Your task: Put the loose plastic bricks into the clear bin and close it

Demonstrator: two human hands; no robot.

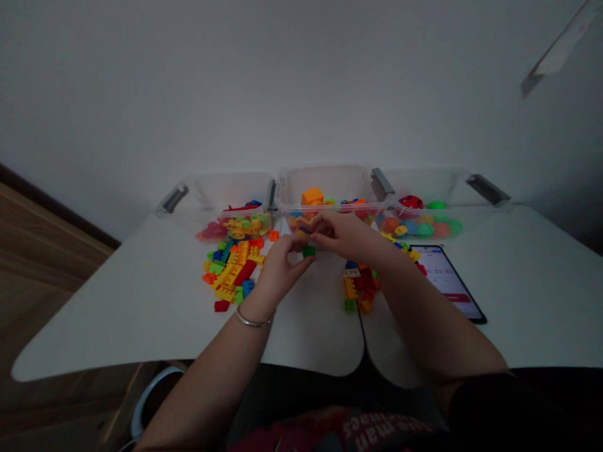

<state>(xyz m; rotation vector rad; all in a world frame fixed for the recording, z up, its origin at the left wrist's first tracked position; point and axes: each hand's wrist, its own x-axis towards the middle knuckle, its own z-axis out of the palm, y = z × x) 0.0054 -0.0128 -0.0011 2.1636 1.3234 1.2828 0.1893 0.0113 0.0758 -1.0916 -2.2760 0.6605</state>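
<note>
My left hand (282, 267), a bangle on its wrist, is closed with a green toy brick (308, 251) between thumb and fingers. Just above that brick, the fingertips of my right hand (346, 235) pinch a small dark blue brick (305, 230). Both hands meet in front of the middle bin, and whether the two bricks are joined I cannot tell. To the left of my left hand spreads a pile of mixed toy bricks (230, 271). A smaller brick pile (362, 285) lies below my right forearm, which partly covers it.
Three clear plastic bins stand along the wall: a left bin (211, 182) with toys, a middle bin (325, 174) with bricks, and a right bin (424, 182) with coloured balls. A phone (450, 282) lies right of my right forearm. The white tabletop (141, 307) has a seam near its middle.
</note>
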